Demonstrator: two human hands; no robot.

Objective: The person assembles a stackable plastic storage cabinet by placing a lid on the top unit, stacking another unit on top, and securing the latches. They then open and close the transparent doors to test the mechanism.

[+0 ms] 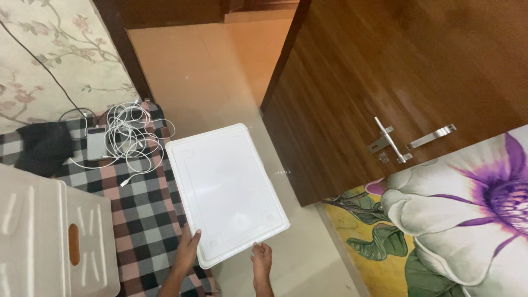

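Both hands, left (187, 250) and right (262, 258), pinch the white lid's (225, 190) six-o'clock edge (thumbs on top); its far end could sag and slip loose.

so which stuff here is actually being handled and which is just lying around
In hand:
- white lid, flat, gripped at its near edge
- left hand on its near left corner
- right hand on its near edge

Lying about:
- tangled white cables
- checked cloth
- white storage box
- wooden door
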